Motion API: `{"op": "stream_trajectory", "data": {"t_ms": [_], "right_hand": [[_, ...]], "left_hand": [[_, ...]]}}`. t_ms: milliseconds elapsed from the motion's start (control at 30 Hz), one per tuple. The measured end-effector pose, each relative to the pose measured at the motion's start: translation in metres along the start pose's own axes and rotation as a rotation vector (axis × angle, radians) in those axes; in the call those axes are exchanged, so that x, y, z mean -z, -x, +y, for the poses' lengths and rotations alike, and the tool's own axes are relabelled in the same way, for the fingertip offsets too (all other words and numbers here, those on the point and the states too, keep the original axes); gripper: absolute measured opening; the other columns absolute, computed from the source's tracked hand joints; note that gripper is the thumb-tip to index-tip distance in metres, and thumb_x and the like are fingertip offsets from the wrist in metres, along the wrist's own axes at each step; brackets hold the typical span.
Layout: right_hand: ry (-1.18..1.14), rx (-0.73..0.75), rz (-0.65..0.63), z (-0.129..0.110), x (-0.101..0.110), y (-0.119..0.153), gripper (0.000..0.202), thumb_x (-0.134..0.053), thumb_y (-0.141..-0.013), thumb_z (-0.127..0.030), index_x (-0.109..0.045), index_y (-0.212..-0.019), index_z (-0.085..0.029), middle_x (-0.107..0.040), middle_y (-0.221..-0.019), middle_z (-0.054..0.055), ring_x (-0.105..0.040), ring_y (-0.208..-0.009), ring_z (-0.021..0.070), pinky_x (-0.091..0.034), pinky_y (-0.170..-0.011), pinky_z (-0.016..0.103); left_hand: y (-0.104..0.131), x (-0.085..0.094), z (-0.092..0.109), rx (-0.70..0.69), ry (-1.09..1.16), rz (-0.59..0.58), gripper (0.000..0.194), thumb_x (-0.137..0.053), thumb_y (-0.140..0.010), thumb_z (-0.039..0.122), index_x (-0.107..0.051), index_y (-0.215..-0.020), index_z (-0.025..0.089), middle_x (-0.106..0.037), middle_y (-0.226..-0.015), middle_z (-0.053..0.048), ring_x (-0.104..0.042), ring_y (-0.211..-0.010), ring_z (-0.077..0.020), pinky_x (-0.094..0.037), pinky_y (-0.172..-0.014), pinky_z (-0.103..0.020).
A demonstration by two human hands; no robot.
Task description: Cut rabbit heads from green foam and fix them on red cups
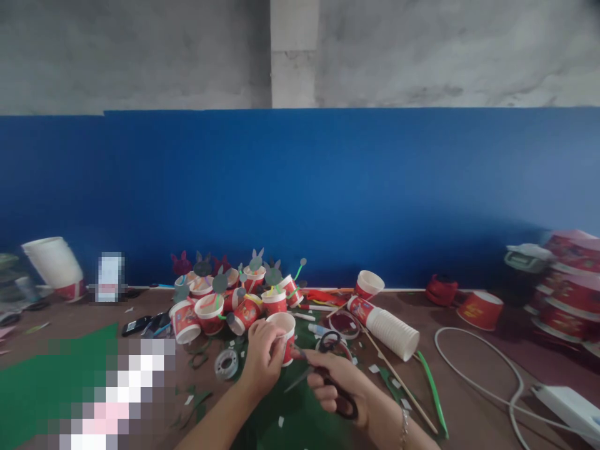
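Observation:
A red-and-white paper cup [287, 327] stands upright in front of me, its white rim toward the top. My left hand [265, 357] grips the cup's left side, fingers bent near the rim. Black-handled scissors [296, 380] are held in my right hand [334, 380], one blade pointing left below the cup. The right thumb and forefinger reach to the cup's lower right side; whether they pinch something small there, I cannot make out. A clear tape roll [227, 364] lies left of my left hand.
Several red cups [209, 312] with rabbit-head cutouts crowd behind. A stack of cups [391, 331] lies to the right, by a wooden stick [398, 378] and green strip [432, 394]. A white cable [510, 369] curls farther right. Green sheet [60, 381] lies left.

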State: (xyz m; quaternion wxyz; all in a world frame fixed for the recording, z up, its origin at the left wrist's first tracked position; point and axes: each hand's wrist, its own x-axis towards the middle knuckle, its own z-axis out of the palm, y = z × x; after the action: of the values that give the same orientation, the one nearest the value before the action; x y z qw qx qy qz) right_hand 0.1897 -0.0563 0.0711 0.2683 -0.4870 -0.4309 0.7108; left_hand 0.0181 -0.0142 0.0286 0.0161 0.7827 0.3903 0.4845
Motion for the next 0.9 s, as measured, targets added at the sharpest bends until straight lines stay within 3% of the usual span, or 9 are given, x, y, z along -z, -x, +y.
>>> {"op": "stream_trajectory", "data": {"t_ms": [100,200,300,367,467,600,733,800,900], "right_hand": [[0.324,0.116,0.106,0.004,0.0,0.001,0.04,-0.031,-0.09,-0.035,-0.053,-0.118,-0.019,-0.047,-0.051,-0.005,-0.037,-0.033,0.0075,-0.035,-0.039,0.019],[0.793,0.327,0.29,0.012,-0.005,0.005,0.046,-0.042,-0.082,-0.021,-0.05,-0.127,-0.018,-0.065,-0.072,0.008,-0.06,-0.059,0.0183,-0.043,-0.055,0.026],[1.034,0.399,0.363,0.016,-0.01,0.008,0.058,-0.046,-0.075,-0.014,-0.045,-0.133,-0.018,-0.067,-0.09,0.013,-0.063,-0.078,0.0241,-0.044,-0.066,0.03],[0.876,0.327,0.289,0.013,-0.01,0.007,0.049,-0.04,-0.081,-0.019,-0.047,-0.13,-0.018,-0.065,-0.076,0.009,-0.062,-0.064,0.0195,-0.044,-0.058,0.027],[0.431,0.157,0.118,0.006,-0.004,0.004,0.044,-0.027,-0.09,-0.033,-0.048,-0.126,-0.017,-0.049,-0.054,-0.003,-0.043,-0.036,0.0098,-0.037,-0.041,0.021],[0.017,-0.001,-0.041,-0.001,0.003,0.001,0.042,-0.029,-0.091,-0.038,-0.051,-0.12,-0.018,-0.038,-0.054,-0.008,-0.027,-0.033,0.0036,-0.03,-0.037,0.015],[0.646,0.208,0.199,0.003,-0.002,0.005,0.041,-0.03,-0.089,-0.028,-0.053,-0.121,-0.019,-0.054,-0.057,0.0,-0.049,-0.041,0.0118,-0.039,-0.044,0.022],[0.924,0.314,0.312,0.009,-0.007,0.009,0.047,-0.039,-0.081,-0.017,-0.05,-0.127,-0.019,-0.065,-0.075,0.009,-0.062,-0.064,0.0192,-0.043,-0.057,0.026],[1.175,0.402,0.391,0.017,-0.011,0.01,0.062,-0.044,-0.074,-0.01,-0.042,-0.136,-0.017,-0.067,-0.095,0.016,-0.064,-0.081,0.0258,-0.043,-0.066,0.03]], "left_hand": [[0.0,0.0,0.0,-0.007,0.006,-0.001,0.015,-0.041,-0.086,0.018,-0.053,-0.078,0.02,-0.057,-0.07,-0.002,-0.053,-0.07,-0.0183,-0.038,-0.082,-0.039],[0.0,-0.001,0.001,-0.002,0.008,-0.013,0.015,-0.041,-0.086,0.018,-0.054,-0.078,0.02,-0.058,-0.071,-0.002,-0.053,-0.071,-0.018,-0.038,-0.083,-0.038],[0.0,0.0,0.001,0.002,0.011,-0.022,0.015,-0.042,-0.085,0.017,-0.054,-0.078,0.02,-0.058,-0.071,-0.001,-0.054,-0.071,-0.0181,-0.038,-0.084,-0.038],[0.0,0.0,0.001,-0.003,0.013,-0.019,0.015,-0.041,-0.085,0.017,-0.054,-0.078,0.02,-0.058,-0.071,-0.002,-0.054,-0.072,-0.0185,-0.038,-0.084,-0.039],[-0.001,0.0,0.002,-0.013,0.011,-0.005,0.015,-0.041,-0.085,0.017,-0.054,-0.078,0.02,-0.058,-0.07,-0.001,-0.054,-0.071,-0.018,-0.038,-0.084,-0.039],[-0.001,0.001,0.002,-0.006,0.011,0.0,0.015,-0.042,-0.085,0.016,-0.054,-0.077,0.02,-0.056,-0.068,-0.001,-0.053,-0.069,-0.0171,-0.038,-0.084,-0.038],[0.0,0.001,0.001,-0.005,0.014,-0.029,0.015,-0.041,-0.085,0.017,-0.054,-0.079,0.02,-0.058,-0.071,-0.002,-0.054,-0.071,-0.0181,-0.038,-0.086,-0.04],[0.0,0.0,0.0,-0.003,0.011,-0.038,0.015,-0.041,-0.085,0.017,-0.054,-0.079,0.02,-0.059,-0.071,-0.002,-0.054,-0.071,-0.0183,-0.038,-0.085,-0.04],[0.001,0.0,0.0,-0.004,0.013,-0.047,0.015,-0.041,-0.085,0.017,-0.054,-0.079,0.02,-0.059,-0.071,-0.002,-0.054,-0.071,-0.0182,-0.037,-0.086,-0.041]]}}
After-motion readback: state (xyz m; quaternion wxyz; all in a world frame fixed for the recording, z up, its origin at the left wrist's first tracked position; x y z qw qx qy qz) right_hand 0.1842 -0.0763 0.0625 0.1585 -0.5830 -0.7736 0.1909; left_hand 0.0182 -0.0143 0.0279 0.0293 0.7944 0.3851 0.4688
